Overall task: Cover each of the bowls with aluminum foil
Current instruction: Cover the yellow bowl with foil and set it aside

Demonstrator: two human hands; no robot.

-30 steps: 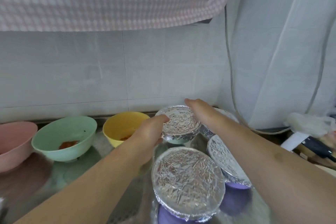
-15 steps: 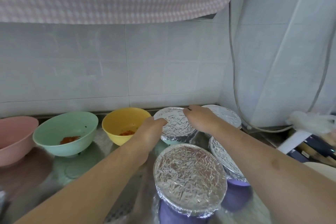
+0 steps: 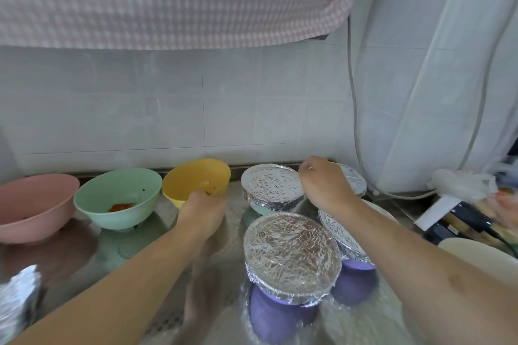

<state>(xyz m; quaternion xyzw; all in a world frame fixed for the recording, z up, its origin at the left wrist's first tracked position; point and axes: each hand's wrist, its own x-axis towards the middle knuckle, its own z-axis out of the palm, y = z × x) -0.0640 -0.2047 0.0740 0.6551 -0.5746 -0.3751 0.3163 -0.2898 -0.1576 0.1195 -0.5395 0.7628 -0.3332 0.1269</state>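
Gleaming crinkled foil [image 3: 270,182] taut over teal bowl [image 3: 259,208], edges tucked under.

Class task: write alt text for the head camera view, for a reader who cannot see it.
A person's left hand reaches toward an uncovered yellow bowl while the right hand rests by four foil-covered bowls on a metal counter. Uncovered green and pink bowls sit further left.

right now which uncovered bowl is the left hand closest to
The yellow bowl; the left hand is at its front rim, while the green and pink bowls sit further left.
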